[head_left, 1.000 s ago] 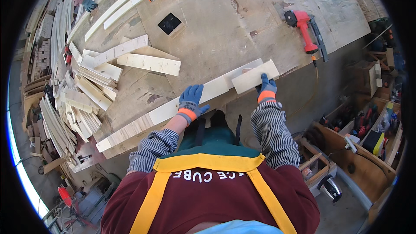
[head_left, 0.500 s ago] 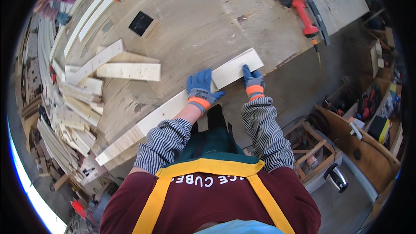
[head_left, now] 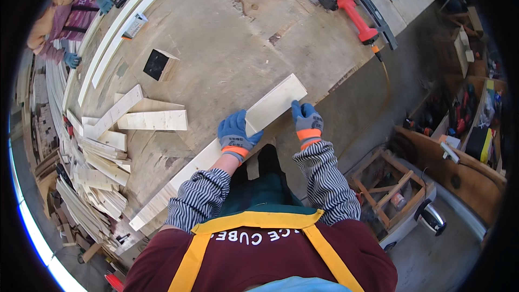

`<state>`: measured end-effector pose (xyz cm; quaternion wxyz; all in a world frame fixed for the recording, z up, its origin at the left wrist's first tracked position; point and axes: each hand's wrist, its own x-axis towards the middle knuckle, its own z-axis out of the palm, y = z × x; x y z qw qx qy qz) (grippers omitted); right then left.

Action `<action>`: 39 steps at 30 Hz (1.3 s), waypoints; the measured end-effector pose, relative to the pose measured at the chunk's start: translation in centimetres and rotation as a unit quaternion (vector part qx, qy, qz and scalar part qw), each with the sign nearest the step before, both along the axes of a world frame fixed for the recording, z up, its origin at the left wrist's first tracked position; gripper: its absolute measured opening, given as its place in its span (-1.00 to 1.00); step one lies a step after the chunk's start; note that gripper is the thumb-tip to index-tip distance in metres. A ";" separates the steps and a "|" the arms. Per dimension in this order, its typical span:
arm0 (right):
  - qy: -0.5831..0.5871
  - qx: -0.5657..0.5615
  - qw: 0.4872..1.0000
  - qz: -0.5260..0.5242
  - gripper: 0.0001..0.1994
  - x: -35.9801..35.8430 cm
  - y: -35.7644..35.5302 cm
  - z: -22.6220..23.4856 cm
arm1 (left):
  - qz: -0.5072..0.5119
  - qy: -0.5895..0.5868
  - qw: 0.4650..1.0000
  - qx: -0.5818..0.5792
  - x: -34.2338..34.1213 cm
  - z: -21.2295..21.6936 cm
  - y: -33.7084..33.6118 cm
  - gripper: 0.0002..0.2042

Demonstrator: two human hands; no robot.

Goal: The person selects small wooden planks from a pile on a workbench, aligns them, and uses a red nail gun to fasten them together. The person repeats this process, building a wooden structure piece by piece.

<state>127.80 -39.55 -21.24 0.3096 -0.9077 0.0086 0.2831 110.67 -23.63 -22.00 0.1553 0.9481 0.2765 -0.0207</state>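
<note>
A long pale wooden board [head_left: 197, 163] lies slantwise along the near edge of the workbench, and a shorter board [head_left: 277, 103] is at its right end. My left hand [head_left: 237, 134], in a blue and grey glove, grips the boards where they meet, fingers over the top and thumb on the near side. At the near edge of the short board, close to its right end, is my gloved right hand [head_left: 308, 120]. Its fingers are curled, and whether they hold something is hidden. A red nail gun [head_left: 354, 13] rests on the bench at the far right.
Several loose boards [head_left: 157, 120] and a pile of offcuts [head_left: 102, 170] lie at left. A small dark-topped block [head_left: 160, 65] stands on the workbench [head_left: 216, 48]. Another person [head_left: 75, 11] is at far left. A wooden frame [head_left: 389, 186] and tool bins [head_left: 467, 108] stand at right.
My right hand has drawn back from the top of the short board to its near edge. The whole view has shifted, and more of the other person shows at far left.
</note>
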 end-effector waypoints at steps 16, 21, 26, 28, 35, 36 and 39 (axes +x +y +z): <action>-0.242 -0.138 0.668 0.690 -0.01 2.6 6.6 1.9 | 0.088 0.014 0.993 -0.081 -9.6 8.5 3.4 -0.01; -0.239 -0.164 0.653 0.699 0.01 4.6 6.5 1.6 | 0.285 -0.108 0.952 -0.042 -25.5 8.0 4.2 -0.17; -0.290 -0.222 0.698 0.616 0.02 4.2 7.6 3.9 | 0.490 -0.030 0.868 0.076 -43.0 9.5 2.3 -0.21; -0.376 -0.208 0.723 0.541 -0.03 3.8 7.8 3.8 | 0.544 -0.024 0.835 0.081 -49.5 10.2 3.5 -0.21; -0.204 0.014 0.922 0.328 -0.33 -10.3 15.5 4.0 | 0.629 -0.058 0.734 0.250 -77.3 6.5 16.5 -0.20; -0.085 0.133 0.943 0.294 -0.39 -13.4 16.1 3.5 | 0.641 -0.073 0.724 0.243 -80.6 6.6 19.4 -0.20; -0.090 0.244 0.905 0.338 -0.25 -26.5 17.5 2.2 | 0.678 -0.069 0.710 0.177 -87.8 6.0 28.7 -0.18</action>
